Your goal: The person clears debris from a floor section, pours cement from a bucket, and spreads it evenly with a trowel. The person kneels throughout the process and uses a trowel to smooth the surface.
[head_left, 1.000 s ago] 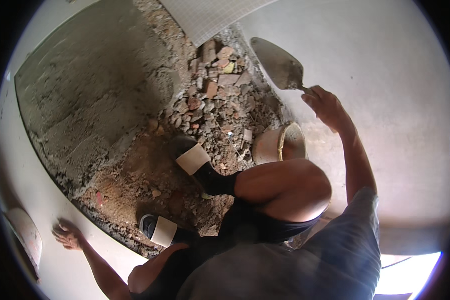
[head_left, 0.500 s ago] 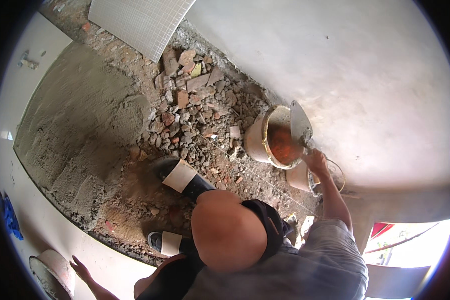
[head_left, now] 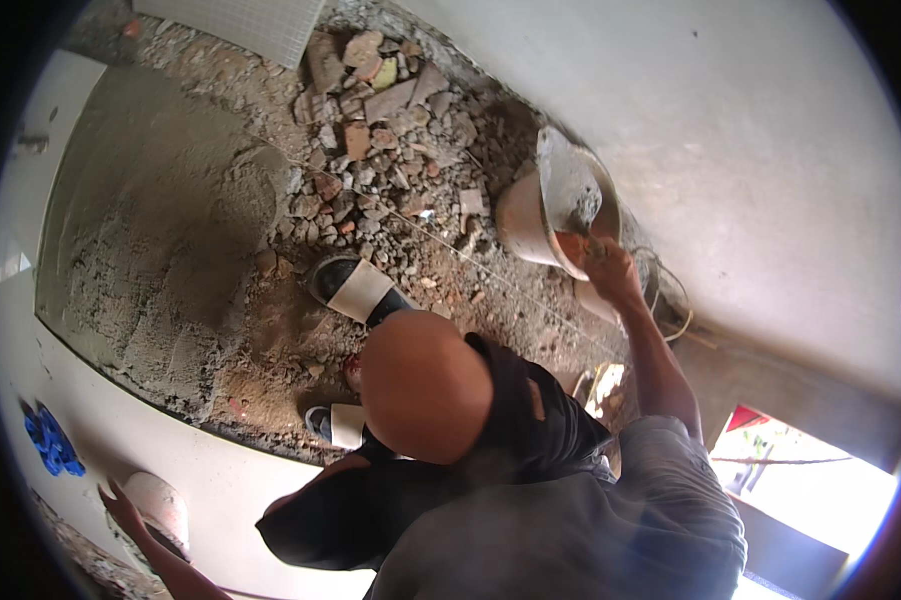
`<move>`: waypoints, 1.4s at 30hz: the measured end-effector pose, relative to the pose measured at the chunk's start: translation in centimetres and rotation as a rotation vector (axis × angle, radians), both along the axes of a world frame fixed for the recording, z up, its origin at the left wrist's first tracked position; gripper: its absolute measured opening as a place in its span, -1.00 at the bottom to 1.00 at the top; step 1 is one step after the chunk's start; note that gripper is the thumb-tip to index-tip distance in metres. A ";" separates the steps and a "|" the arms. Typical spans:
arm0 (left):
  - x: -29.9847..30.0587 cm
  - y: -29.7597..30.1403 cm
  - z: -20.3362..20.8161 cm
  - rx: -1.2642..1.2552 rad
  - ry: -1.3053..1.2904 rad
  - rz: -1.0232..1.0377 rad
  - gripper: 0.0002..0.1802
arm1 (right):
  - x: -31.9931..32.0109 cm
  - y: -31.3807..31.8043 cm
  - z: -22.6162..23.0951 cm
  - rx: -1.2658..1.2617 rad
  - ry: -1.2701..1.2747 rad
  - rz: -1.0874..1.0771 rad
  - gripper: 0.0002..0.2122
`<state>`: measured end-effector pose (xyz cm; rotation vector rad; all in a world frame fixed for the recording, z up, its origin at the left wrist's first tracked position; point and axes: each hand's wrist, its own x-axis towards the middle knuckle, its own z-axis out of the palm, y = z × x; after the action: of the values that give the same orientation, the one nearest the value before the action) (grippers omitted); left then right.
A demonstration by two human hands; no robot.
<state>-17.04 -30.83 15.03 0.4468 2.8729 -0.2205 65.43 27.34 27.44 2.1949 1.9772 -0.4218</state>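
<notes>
My right hand (head_left: 612,270) grips the handle of a trowel (head_left: 573,190). Its grey blade, smeared with mortar near the handle, slants across the mouth of a pale bucket (head_left: 526,222) by the wall and hides part of it. Orange-red shows inside that bucket. At the lower left my left hand (head_left: 122,505) is stretched out with fingers apart and nothing in them. It overlaps a second whitish bucket (head_left: 163,498); whether they touch I cannot tell.
Left lies a bed of grey mortar (head_left: 160,190). Broken rubble (head_left: 380,130) is heaped along the wall (head_left: 760,150), with a string (head_left: 490,268) stretched across the ground. A gridded pale panel (head_left: 245,22) stands far off; a blue item (head_left: 52,440) lies left.
The view has shifted. The trowel has turned, showing a broader face over the bucket. My left hand has gone from the right of the lower-left bucket to its left side.
</notes>
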 end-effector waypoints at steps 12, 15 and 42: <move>16.0 1.9 38.3 -0.533 -0.481 -0.208 -0.29 | 5.3 -2.1 22.6 -0.152 0.177 -0.390 -0.71; 15.8 3.7 41.5 -0.488 -0.560 -0.257 -0.35 | 8.1 -9.4 30.4 -0.080 0.309 -0.634 -0.71; 86.0 30.2 5.2 -0.232 -1.260 -0.776 -0.22 | 40.7 -60.8 15.2 -0.124 -0.010 -1.399 -0.62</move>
<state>68.96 -0.58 20.24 1.1164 1.3517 -0.2530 106.12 -33.50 42.67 3.0542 0.0750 -0.5990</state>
